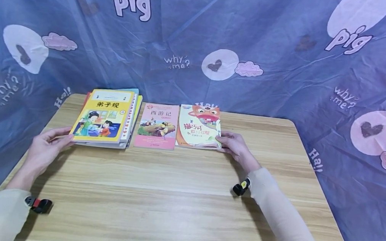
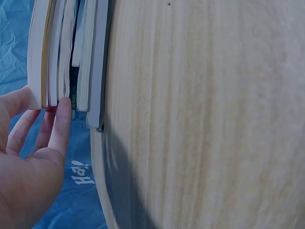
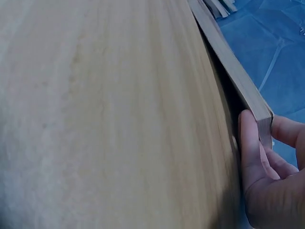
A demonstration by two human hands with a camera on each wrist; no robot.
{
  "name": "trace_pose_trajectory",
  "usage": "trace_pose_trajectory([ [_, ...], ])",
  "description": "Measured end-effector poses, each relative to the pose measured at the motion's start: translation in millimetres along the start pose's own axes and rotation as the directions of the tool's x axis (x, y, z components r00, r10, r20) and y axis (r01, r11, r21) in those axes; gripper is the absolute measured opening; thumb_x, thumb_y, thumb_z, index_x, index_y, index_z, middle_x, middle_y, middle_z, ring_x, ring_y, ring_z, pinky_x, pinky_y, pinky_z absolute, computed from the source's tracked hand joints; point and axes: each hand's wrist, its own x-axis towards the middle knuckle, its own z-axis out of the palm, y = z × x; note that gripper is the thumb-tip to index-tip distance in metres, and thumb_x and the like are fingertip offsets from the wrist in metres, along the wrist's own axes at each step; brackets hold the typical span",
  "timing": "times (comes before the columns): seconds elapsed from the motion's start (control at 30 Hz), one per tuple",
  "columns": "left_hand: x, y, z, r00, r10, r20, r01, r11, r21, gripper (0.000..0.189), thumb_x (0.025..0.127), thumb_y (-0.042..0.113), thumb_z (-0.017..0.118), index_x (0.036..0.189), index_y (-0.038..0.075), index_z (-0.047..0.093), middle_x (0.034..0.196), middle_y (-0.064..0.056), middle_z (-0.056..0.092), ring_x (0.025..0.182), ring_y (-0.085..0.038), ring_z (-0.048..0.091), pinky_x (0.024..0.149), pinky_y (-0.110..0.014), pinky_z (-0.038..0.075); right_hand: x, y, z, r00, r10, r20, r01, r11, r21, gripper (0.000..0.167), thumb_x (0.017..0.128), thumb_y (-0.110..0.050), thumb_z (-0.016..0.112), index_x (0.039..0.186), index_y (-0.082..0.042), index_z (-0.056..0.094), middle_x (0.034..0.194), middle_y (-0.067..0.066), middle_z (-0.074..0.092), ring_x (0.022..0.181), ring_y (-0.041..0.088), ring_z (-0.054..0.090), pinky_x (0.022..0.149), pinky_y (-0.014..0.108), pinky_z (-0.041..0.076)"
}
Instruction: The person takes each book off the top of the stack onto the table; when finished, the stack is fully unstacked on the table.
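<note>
A stack of several books [image 1: 105,118] with a yellow cover on top lies at the table's back left. My left hand [image 1: 63,136] reaches to its near left corner. In the left wrist view, straight fingers [image 2: 62,124] touch the page edges of the stack [image 2: 66,52], with the thumb against the top cover. A pink book [image 1: 157,127] lies flat to the right of the stack. Beside it is an orange-and-white book [image 1: 199,128]. My right hand [image 1: 222,139] pinches its near right corner; the right wrist view shows that book's corner [image 3: 259,112] between thumb [image 3: 250,143] and a finger.
The books lie in a row near the back edge of a light wooden table [image 1: 186,196]. A blue patterned cloth [image 1: 200,40] hangs behind and around the table. Small black clips sit at both wrists.
</note>
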Motion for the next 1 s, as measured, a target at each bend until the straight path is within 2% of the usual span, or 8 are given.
trace_pose_trajectory([
  [0.1, -0.1, -0.1, -0.5, 1.000, -0.002, -0.008, 0.002, 0.999, 0.032, 0.037, 0.099, 0.013, 0.073, 0.136, 0.012, 0.068, 0.105, 0.022, 0.072, 0.088, 0.008, 0.074, 0.080, -0.012, 0.059, 1.2, 0, 0, 1.000, -0.009, -0.013, 0.008, 0.999, -0.054, 0.058, 0.100, -0.008, 0.070, 0.151, 0.006, 0.047, 0.092, -0.003, 0.071, 0.077, 0.009, 0.071, 0.075, 0.025, 0.064],
  [0.2, 0.2, -0.7, -0.4, 1.000, -0.002, -0.009, 0.002, 0.999, 0.042, 0.041, 0.099, 0.013, 0.074, 0.139, 0.008, 0.065, 0.105, 0.022, 0.071, 0.088, 0.008, 0.074, 0.080, -0.012, 0.059, 0.2, 0, 0, 0.996, -0.054, -0.068, 0.043, 0.986, -0.159, 0.056, 0.099, -0.011, 0.073, 0.149, 0.004, 0.052, 0.093, -0.002, 0.068, 0.074, 0.008, 0.068, 0.069, 0.023, 0.064],
  [0.33, 0.6, -1.6, 0.5, 1.000, -0.002, -0.009, 0.002, 0.999, 0.040, 0.045, 0.100, 0.011, 0.072, 0.143, 0.003, 0.061, 0.106, 0.023, 0.071, 0.089, 0.008, 0.073, 0.080, -0.012, 0.059, -3.0, -2, 1, 0.977, -0.156, -0.145, 0.101, 0.938, -0.333, 0.052, 0.097, -0.015, 0.076, 0.144, 0.002, 0.059, 0.099, 0.005, 0.066, 0.072, 0.008, 0.064, 0.063, 0.025, 0.063],
  [0.47, 0.6, -1.9, 1.1, 1.000, -0.004, -0.014, 0.005, 0.999, 0.044, 0.048, 0.100, 0.011, 0.072, 0.145, 0.001, 0.059, 0.107, 0.023, 0.070, 0.089, 0.008, 0.073, 0.080, -0.012, 0.059, -7.2, -2, 4, 0.954, -0.246, -0.170, 0.146, 0.879, -0.454, 0.049, 0.097, -0.017, 0.077, 0.139, 0.003, 0.062, 0.105, 0.015, 0.069, 0.072, 0.008, 0.066, 0.063, 0.029, 0.064],
  [0.73, 0.8, -1.5, 2.2, 1.000, 0.000, -0.012, 0.000, 1.000, 0.017, 0.042, 0.100, 0.009, 0.071, 0.141, 0.005, 0.062, 0.107, 0.023, 0.071, 0.088, 0.008, 0.074, 0.080, -0.012, 0.059, -10.7, -5, 6, 0.939, -0.293, -0.179, 0.167, 0.845, -0.509, 0.045, 0.095, -0.017, 0.077, 0.134, 0.003, 0.066, 0.111, 0.025, 0.073, 0.066, 0.010, 0.068, 0.063, 0.029, 0.064],
  [0.87, 2.1, -2.3, 2.4, 1.000, -0.002, -0.008, 0.002, 1.000, 0.002, 0.042, 0.100, 0.009, 0.071, 0.141, 0.005, 0.063, 0.107, 0.022, 0.071, 0.089, 0.008, 0.074, 0.080, -0.012, 0.059, -12.5, -12, 5, 0.922, -0.322, -0.213, 0.189, 0.857, -0.480, 0.046, 0.095, -0.017, 0.077, 0.135, 0.002, 0.066, 0.114, 0.025, 0.074, 0.066, 0.011, 0.070, 0.065, 0.028, 0.064],
  [1.0, 1.8, -3.4, 0.7, 1.000, -0.009, -0.010, 0.009, 1.000, 0.004, 0.038, 0.100, 0.011, 0.072, 0.137, 0.010, 0.067, 0.105, 0.021, 0.071, 0.088, 0.007, 0.074, 0.080, -0.012, 0.059, -16.3, -21, 16, 0.927, -0.317, -0.199, 0.216, 0.887, -0.408, 0.048, 0.094, -0.015, 0.078, 0.137, 0.003, 0.065, 0.105, 0.018, 0.075, 0.065, 0.012, 0.071, 0.066, 0.031, 0.065],
])
